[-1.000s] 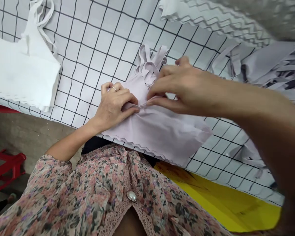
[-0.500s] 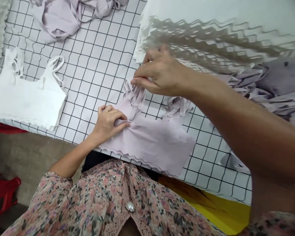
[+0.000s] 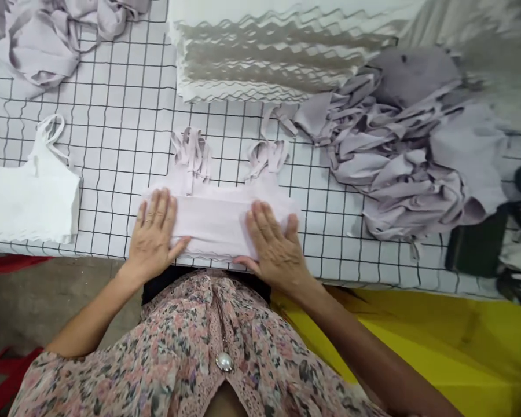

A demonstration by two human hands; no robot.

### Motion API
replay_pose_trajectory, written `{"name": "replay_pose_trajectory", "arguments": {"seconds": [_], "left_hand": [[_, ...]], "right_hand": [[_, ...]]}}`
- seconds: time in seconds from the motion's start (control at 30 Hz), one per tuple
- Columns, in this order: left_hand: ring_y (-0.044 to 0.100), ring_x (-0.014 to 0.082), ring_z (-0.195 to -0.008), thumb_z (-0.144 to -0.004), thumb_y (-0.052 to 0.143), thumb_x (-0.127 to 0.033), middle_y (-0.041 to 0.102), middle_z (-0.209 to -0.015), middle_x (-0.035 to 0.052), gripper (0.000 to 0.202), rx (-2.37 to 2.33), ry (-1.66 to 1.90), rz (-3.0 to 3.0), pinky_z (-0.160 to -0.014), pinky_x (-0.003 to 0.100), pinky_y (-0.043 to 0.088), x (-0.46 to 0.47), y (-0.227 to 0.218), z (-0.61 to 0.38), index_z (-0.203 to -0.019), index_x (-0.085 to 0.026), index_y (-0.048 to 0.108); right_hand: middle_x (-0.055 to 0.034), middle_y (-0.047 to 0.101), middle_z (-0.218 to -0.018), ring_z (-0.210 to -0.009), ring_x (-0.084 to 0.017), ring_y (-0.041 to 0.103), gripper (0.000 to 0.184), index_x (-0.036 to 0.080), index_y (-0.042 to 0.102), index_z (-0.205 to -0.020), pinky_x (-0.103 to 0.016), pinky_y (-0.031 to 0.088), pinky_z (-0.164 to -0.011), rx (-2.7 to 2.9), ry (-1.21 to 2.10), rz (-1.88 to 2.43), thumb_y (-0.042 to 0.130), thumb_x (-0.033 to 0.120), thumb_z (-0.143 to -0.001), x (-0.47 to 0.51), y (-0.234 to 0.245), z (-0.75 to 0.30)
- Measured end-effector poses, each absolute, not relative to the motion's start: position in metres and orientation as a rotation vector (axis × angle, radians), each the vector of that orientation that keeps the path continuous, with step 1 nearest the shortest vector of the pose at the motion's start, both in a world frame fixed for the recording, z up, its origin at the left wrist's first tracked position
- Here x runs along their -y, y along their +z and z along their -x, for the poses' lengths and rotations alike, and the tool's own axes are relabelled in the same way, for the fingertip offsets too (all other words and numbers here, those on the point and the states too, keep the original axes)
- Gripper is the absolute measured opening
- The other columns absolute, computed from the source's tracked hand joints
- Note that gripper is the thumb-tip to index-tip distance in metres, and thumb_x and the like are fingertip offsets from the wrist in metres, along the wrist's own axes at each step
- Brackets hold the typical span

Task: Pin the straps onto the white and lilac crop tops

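A pale lilac strappy bra top (image 3: 212,215) lies flat on the grid-patterned tablecloth (image 3: 117,139), its looped straps pointing away from me. My left hand (image 3: 154,234) presses flat on its left side, fingers extended, a ring on one finger. On its right side rests my right hand (image 3: 278,246), palm down with the fingers stretched out. Neither hand grips anything. Several layers of straps and wavy hem show, so more than one top seems stacked here.
White tops (image 3: 30,197) lie at the left. A white wavy-edged fabric stack (image 3: 252,75) stands at the back, with lilac pieces (image 3: 403,150) heaped to the right and more lilac garments (image 3: 43,46) at back left. A dark flat object (image 3: 475,243) lies far right.
My right hand has come down from above the straps onto the right side of the lilac top. My left hand has flattened out from its hold on the cloth. The view has turned rightward.
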State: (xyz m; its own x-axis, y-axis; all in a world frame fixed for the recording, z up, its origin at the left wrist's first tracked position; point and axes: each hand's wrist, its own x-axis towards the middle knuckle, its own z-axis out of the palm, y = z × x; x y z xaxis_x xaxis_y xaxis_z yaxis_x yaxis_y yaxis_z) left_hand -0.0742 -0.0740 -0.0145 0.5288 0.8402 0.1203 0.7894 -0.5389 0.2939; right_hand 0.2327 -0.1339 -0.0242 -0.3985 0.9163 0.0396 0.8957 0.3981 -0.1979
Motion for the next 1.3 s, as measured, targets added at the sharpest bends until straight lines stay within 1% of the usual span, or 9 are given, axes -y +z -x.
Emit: {"name": "replay_pose_trajectory", "arguments": {"seconds": [0.17,0.27,0.37,0.43,0.57,0.73,0.97,1.13,1.3], "left_hand": [[0.016,0.0416,-0.175,-0.105,0.061,-0.041,0.011,-0.188,0.0124,0.098,-1.390,0.376,-2.555,-0.142,0.069,0.016,0.064,-0.017,0.103,-0.182,-0.032,0.001],[0.018,0.0438,-0.175,-0.103,0.065,-0.036,0.024,-0.186,0.0125,0.086,-1.384,0.533,-2.569,-0.140,0.077,0.012,0.053,-0.005,0.096,-0.178,-0.034,0.025],[0.047,0.0351,-0.164,-0.106,0.063,-0.029,0.058,-0.168,0.0125,0.050,-1.270,0.780,-2.529,-0.135,0.067,0.036,0.024,0.014,0.068,-0.156,-0.029,0.060],[0.071,0.0264,-0.138,-0.106,0.063,-0.027,0.077,-0.142,0.0117,0.032,-1.122,0.850,-2.423,-0.119,0.051,0.057,-0.006,0.026,0.039,-0.136,-0.022,0.073],[0.077,0.0211,-0.113,-0.103,0.056,-0.016,0.082,-0.125,0.0121,0.028,-0.940,0.789,-2.317,-0.096,0.038,0.064,-0.073,0.030,-0.024,-0.119,-0.018,0.079],[0.067,0.0286,-0.122,-0.083,0.053,0.000,0.080,-0.132,0.0100,0.062,-0.768,0.374,-2.576,-0.107,0.049,0.053,-0.135,0.019,-0.080,-0.138,-0.021,0.074],[0.059,0.0330,-0.113,-0.087,0.059,-0.012,0.076,-0.093,0.0117,0.019,-0.729,0.158,-2.792,-0.105,0.054,0.038,-0.162,0.014,-0.095,-0.085,-0.020,0.076],[0.060,0.0321,-0.118,-0.092,0.055,-0.013,0.075,-0.094,0.0115,0.022,-0.704,0.237,-2.905,-0.113,0.057,0.038,-0.163,0.020,-0.091,-0.082,-0.021,0.073],[0.064,0.0256,-0.094,-0.095,0.050,-0.010,0.070,-0.078,0.0063,0.025,-0.772,0.254,-2.952,-0.114,0.057,0.044,-0.161,0.023,-0.082,-0.082,-0.021,0.069]], "right_hand": [[-0.0288,0.024,-0.181,-0.170,-0.047,0.030,0.087,0.015,0.009,-0.181,-0.080,0.027,-0.127,2.437,0.290,1.706,0.035,0.060,-0.112,0.145,-0.034,-0.289],[-0.0276,0.055,-0.165,-0.155,-0.043,0.054,0.066,0.016,0.047,-0.168,-0.068,0.047,-0.118,2.252,0.210,1.531,0.044,0.051,-0.113,0.116,-0.030,-0.300],[-0.0156,0.080,-0.113,-0.107,-0.029,0.075,0.033,0.018,0.078,-0.122,-0.045,0.059,-0.094,1.957,0.091,1.423,0.055,0.038,-0.110,0.055,-0.020,-0.294],[-0.0119,0.077,-0.099,-0.095,-0.028,0.073,0.030,0.020,0.080,-0.101,-0.042,0.057,-0.087,1.914,0.106,1.483,0.054,0.034,-0.107,0.009,-0.013,-0.285],[-0.0150,0.077,-0.101,-0.092,-0.030,0.070,0.019,0.018,0.079,-0.094,-0.041,0.050,-0.082,1.986,0.313,1.796,0.065,0.030,-0.095,-0.057,-0.003,-0.264],[-0.0164,0.079,-0.100,-0.094,-0.031,0.070,0.025,0.016,0.079,-0.096,-0.041,0.047,-0.083,2.016,0.328,1.820,0.054,0.018,-0.093,-0.067,-0.004,-0.258],[-0.0182,0.077,-0.099,-0.090,-0.032,0.067,0.028,0.014,0.081,-0.104,-0.040,0.040,-0.076,2.012,0.334,1.877,0.056,0.024,-0.096,-0.061,-0.006,-0.253],[-0.0193,0.078,-0.109,-0.089,-0.031,0.065,0.032,0.013,0.079,-0.109,-0.039,0.034,-0.073,1.990,0.307,1.916,0.051,0.026,-0.100,-0.060,-0.003,-0.245],[-0.0186,0.077,-0.107,-0.093,-0.031,0.066,0.035,0.015,0.077,-0.105,-0.040,0.034,-0.075,1.980,0.224,1.893,0.042,0.022,-0.104,-0.055,-0.003,-0.243]]}}
